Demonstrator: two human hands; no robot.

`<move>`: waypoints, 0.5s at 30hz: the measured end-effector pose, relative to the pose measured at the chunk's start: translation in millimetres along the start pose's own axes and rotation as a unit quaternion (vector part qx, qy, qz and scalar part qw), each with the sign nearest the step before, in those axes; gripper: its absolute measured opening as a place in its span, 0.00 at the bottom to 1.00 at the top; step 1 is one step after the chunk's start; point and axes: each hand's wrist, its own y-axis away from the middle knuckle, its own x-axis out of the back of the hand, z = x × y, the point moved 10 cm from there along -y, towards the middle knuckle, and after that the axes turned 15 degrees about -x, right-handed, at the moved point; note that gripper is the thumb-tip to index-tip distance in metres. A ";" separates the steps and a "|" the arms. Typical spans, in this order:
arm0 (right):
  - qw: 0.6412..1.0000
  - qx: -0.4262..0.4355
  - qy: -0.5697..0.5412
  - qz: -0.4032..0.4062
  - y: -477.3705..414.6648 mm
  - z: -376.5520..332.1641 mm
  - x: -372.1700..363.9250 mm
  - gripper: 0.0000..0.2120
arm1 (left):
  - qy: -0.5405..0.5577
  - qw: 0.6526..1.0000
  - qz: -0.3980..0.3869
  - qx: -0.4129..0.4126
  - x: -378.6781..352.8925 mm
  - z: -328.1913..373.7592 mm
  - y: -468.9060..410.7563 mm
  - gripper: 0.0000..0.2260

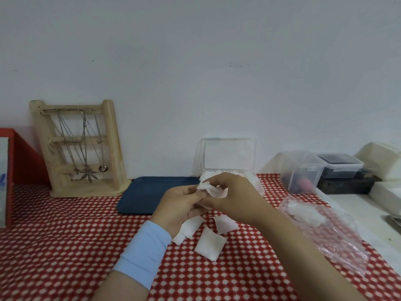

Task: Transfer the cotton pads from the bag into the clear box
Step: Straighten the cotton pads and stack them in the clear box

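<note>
Your left hand and right hand meet just in front of the clear box, whose lid stands open. The fingers of both are clamped on a small bunch of cotton pads. Three loose pads lie on the checked surface beneath your hands. The bag lies to the right with pads inside.
</note>
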 end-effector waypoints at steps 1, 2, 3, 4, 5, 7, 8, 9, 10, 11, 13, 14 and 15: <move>1.000 0.001 0.007 0.005 -0.3 0.1 0.2 0.14 | -0.012 1.000 -0.002 -0.003 -0.1 0.1 0.1 0.09; 1.000 -0.003 0.011 0.014 -2.1 2.7 1.0 0.13 | -0.019 1.000 -0.003 -0.004 -0.2 -0.8 -0.1 0.09; 1.000 -0.009 0.014 0.025 -4.3 5.9 3.0 0.13 | -0.024 1.000 -0.003 -0.003 0.5 -2.6 -0.5 0.10; 0.999 -0.017 0.008 0.039 -6.6 9.6 6.2 0.13 | -0.027 1.000 -0.002 0.001 1.6 -4.8 -1.0 0.10; 0.998 -0.024 -0.012 0.058 -8.8 13.4 11.9 0.12 | -0.026 1.000 0.002 0.006 3.2 -6.5 -1.4 0.11; 0.989 -0.040 -0.100 0.106 -10.2 21.0 30.7 0.09 | -0.010 1.000 0.024 0.016 8.8 -10.3 -2.6 0.11; 0.978 -0.051 -0.163 0.120 -9.6 24.9 41.9 0.07 | 0.005 0.999 0.037 0.022 11.3 -11.9 -2.8 0.11; 0.964 -0.062 -0.230 0.118 -9.6 28.0 50.6 0.07 | 0.020 0.998 0.046 0.025 13.1 -12.3 -2.7 0.10; 0.949 -0.072 -0.292 0.093 -10.0 29.0 53.5 0.08 | 0.032 0.998 0.052 0.025 14.3 -12.5 -2.4 0.10; 0.935 -0.075 -0.342 0.049 -9.4 27.0 52.3 0.08 | 0.041 0.997 0.055 0.026 14.1 -12.4 -2.6 0.10; 0.924 -0.074 -0.371 -0.046 -6.5 19.1 39.6 0.07 | 0.064 0.996 0.051 0.031 10.4 -13.5 -1.8 0.10; 0.926 -0.077 -0.359 -0.083 -4.6 16.3 30.9 0.07 | 0.077 0.995 0.046 0.036 6.4 -13.6 -0.5 0.09; 0.934 -0.082 -0.332 -0.104 -3.7 16.2 22.1 0.07 | 0.086 0.995 0.041 0.040 2.7 -14.0 0.5 0.09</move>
